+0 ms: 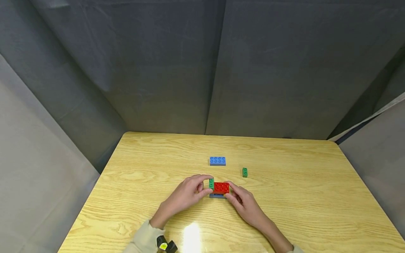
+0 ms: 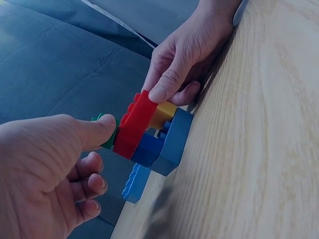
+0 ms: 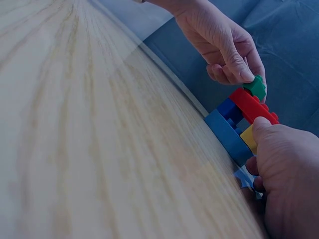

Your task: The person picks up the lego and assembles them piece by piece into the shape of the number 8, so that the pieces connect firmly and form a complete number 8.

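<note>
My left hand (image 1: 186,194) pinches a small green brick (image 1: 211,183) between thumb and index finger, over the left end of a red brick (image 1: 221,187). That red brick tops a small stack. Beneath it, in the left wrist view, sit a dark blue brick (image 2: 148,149) and a yellow brick (image 2: 162,115), spaced apart on a longer blue brick (image 2: 174,142). My right hand (image 1: 248,207) holds the stack's right end, its thumb on the near side of the red brick. Whether the green brick is seated on the red studs I cannot tell.
Behind the stack a loose blue brick (image 1: 217,161) lies on the wooden table (image 1: 142,168). Another small green brick (image 1: 245,172) lies to the back right. Grey cloth (image 1: 164,70) hangs behind the table's far edge.
</note>
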A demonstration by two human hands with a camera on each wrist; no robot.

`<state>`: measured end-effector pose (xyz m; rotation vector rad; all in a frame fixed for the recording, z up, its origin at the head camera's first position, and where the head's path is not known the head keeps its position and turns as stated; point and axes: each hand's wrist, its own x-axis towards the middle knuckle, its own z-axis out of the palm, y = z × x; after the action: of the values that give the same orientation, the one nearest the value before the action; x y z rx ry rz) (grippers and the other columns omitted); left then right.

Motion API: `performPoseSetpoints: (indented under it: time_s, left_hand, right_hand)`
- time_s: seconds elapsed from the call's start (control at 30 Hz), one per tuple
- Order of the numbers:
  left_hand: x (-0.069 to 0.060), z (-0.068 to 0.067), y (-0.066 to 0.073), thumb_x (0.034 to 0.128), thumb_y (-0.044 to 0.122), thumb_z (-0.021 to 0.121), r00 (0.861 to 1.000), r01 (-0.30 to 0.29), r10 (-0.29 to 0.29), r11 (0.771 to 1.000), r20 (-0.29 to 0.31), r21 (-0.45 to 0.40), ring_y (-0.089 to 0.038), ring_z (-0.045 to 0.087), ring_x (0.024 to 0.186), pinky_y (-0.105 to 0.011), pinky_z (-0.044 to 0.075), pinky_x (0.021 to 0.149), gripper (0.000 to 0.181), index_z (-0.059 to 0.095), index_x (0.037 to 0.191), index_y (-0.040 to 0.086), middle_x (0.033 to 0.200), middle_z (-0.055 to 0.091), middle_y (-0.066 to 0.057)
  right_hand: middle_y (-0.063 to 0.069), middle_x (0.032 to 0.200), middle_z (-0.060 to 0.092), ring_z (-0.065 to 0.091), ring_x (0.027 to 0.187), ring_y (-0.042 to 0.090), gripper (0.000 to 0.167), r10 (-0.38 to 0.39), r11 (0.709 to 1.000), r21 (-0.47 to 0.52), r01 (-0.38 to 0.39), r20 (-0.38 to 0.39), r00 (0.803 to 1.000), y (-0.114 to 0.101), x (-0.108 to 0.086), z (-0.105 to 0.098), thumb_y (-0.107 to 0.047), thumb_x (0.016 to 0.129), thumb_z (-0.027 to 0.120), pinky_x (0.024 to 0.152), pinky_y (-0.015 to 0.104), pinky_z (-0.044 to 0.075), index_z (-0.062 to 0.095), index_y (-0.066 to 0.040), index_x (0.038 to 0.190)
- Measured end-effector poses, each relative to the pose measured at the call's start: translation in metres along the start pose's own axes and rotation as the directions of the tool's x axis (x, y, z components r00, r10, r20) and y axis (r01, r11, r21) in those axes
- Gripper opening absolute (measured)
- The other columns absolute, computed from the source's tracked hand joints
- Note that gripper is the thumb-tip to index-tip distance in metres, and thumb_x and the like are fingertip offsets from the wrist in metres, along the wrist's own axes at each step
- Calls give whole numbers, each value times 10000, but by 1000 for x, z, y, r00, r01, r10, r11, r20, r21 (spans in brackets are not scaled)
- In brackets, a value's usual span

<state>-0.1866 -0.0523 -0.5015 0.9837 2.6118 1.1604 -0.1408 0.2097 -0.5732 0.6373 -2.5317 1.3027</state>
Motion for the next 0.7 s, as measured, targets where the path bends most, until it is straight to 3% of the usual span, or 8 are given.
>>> performPoseSetpoints:
  time_s: [0.33,0.7]
  left_hand:
    - [1,4,-1,1017,296,708,1000,-15,15,1000,5,-17,-22,430,606,-209,397,597,458,627,1418,89,736,544,93]
    - [-1,4,0,998,304,736,1000,-4,5,999,-26,54,-24,422,612,-219,388,603,401,667,1358,140,725,522,115]
  right_hand:
    - [-126,791,495,412,649,6,442,10,1000,0,-10,-5,1000,1,0,0,-137,1023,684,553,204,394,605,-15,1441]
    - [-128,793,492,409,648,9,451,12,1000,-3,-12,-1,1000,0,0,0,-139,1023,684,553,205,395,597,-2,1444]
